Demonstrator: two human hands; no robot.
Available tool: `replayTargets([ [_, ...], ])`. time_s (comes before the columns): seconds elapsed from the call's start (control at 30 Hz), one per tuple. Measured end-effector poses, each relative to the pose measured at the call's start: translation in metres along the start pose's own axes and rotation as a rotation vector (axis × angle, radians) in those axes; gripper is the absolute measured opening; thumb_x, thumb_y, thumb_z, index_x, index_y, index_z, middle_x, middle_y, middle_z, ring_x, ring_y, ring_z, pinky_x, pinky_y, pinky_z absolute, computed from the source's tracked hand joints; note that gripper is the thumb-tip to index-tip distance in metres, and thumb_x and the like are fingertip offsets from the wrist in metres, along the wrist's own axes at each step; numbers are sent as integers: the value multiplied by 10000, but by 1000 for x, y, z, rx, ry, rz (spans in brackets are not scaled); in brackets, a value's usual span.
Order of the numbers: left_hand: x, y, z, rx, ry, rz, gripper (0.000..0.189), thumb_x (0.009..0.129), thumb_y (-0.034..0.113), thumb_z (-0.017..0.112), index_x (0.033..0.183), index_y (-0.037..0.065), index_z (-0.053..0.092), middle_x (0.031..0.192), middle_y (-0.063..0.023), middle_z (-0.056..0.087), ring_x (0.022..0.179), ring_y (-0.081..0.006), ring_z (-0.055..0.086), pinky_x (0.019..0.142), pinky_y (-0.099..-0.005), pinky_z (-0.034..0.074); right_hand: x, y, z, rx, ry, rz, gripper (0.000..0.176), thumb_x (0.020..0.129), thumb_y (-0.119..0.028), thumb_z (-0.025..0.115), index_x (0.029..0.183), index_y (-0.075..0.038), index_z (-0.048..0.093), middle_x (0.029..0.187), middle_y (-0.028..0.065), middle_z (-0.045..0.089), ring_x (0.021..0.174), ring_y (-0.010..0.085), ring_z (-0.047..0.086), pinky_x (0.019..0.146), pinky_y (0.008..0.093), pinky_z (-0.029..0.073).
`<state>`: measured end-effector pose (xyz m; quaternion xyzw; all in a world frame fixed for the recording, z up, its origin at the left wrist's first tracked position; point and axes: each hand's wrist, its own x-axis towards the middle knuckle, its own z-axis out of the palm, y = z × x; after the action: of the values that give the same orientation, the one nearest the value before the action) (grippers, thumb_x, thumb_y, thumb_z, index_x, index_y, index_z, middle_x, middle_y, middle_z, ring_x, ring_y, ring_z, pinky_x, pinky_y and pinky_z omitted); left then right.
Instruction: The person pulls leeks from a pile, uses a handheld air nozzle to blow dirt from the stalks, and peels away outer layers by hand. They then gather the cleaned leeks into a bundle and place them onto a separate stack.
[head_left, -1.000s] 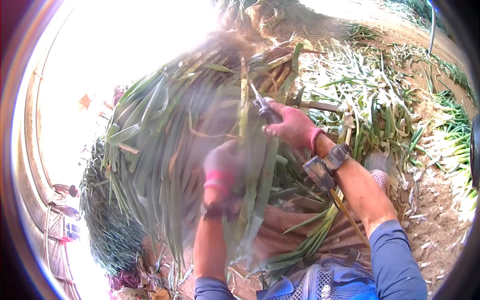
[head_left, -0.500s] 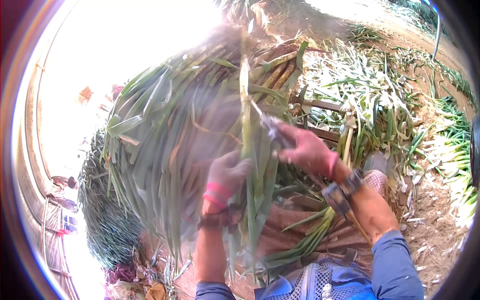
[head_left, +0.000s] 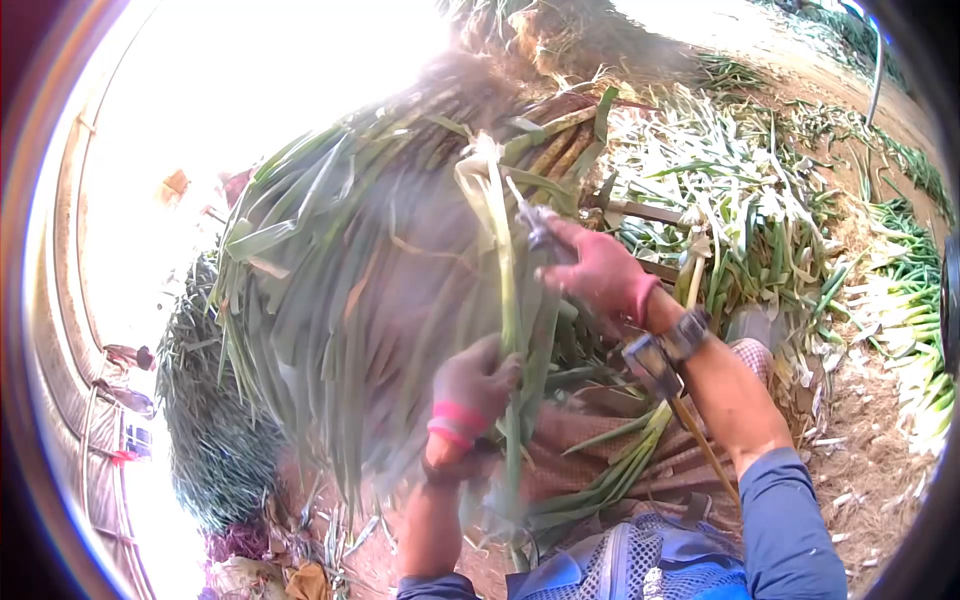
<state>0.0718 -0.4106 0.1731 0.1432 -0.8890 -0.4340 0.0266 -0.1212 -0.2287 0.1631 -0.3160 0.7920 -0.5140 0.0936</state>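
Observation:
My left hand (head_left: 476, 382), in a grey glove with a pink cuff, is closed around the green part of a long leek-like stalk (head_left: 504, 260) held upright. The stalk's pale end is at the top, with outer leaves peeling away there. My right hand (head_left: 603, 268), in a pink glove, grips a slim metal tool (head_left: 537, 226) whose thin tip points up beside the stalk. The tool's full shape is blurred. Behind the stalk lies a large heap of green-leaved stalks (head_left: 330, 240), roots at the top.
Loose pale and green leaves (head_left: 740, 190) are piled at right, past a wooden bar (head_left: 645, 210). Cleaned stalks (head_left: 915, 330) line the far right ground. Another green bundle (head_left: 215, 430) stands at left. A checked cloth (head_left: 580, 450) lies below my hands.
The stalk's upper end now shows peeled outer leaves hanging loose. My left hand has moved slightly right and down; my right hand, with the tool, has shifted a little up.

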Motion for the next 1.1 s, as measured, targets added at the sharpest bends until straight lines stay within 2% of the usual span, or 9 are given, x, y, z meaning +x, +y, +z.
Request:
replayTargets([
  [0.13,-18,7,5,275,79,22,293,973,237,727,1190,39,741,875,-104,769,742,-156,698,725,-334,544,36,3,2,-109,40,-49,808,914,-336,746,1625,-98,446,1296,231,724,1183,349,704,1039,400,526],
  [0.2,-21,11,6,305,101,11,302,952,287,731,1172,81,745,844,-147,738,719,-242,713,715,-373,549,38,-4,-2,-94,-15,7,816,895,-328,759,1601,-46,464,1429,229,668,1255,311,685,1086,377,511],
  [0.27,-24,15,5,313,120,25,302,945,298,734,1156,82,747,812,-146,725,705,-275,702,698,-383,548,37,-9,-2,-131,-21,38,804,909,-337,743,1621,-100,453,1250,216,739,1077,338,732,969,411,545],
  [0.53,-53,-14,34,436,90,181,226,924,297,741,1083,136,740,815,-160,724,760,-352,743,665,-454,570,-53,-3,0,-155,-99,-10,779,895,-324,703,1604,-97,475,1036,213,761,914,343,743,849,437,568],
  [0.63,-75,-30,65,450,43,345,162,939,276,732,1018,139,697,743,-127,706,644,-379,703,566,-495,548,-88,3,-13,-138,-115,18,783,893,-337,700,1605,-104,473,978,218,757,871,357,741,819,449,572],
  [0.93,-90,-2,76,437,-371,399,225,966,326,719,1050,120,688,865,-151,722,765,-396,718,643,-513,564,-135,114,-58,-266,56,521,839,899,-378,751,1632,-117,438,1139,224,765,1017,359,747,943,434,564],
  [0.97,-80,15,62,307,-136,501,199,956,298,727,1067,134,711,902,-149,742,785,-381,732,654,-480,586,-140,135,-59,-202,126,476,845,903,-365,760,1637,-110,427,1200,215,758,1048,350,744,970,418,555],
  [1.0,-60,12,47,538,-74,487,195,927,245,761,1096,147,754,958,-137,773,801,-346,755,669,-439,609,-144,146,-58,-137,194,431,852,907,-352,769,1642,-104,417,1260,207,751,1079,342,742,997,403,545],
  [1.1,-3,32,0,471,275,491,237,908,161,773,1121,60,798,1046,-191,782,909,-329,779,805,-387,623,-158,126,-53,-42,85,358,881,915,-352,784,1644,-50,392,1410,224,680,1236,295,686,1096,358,487],
])
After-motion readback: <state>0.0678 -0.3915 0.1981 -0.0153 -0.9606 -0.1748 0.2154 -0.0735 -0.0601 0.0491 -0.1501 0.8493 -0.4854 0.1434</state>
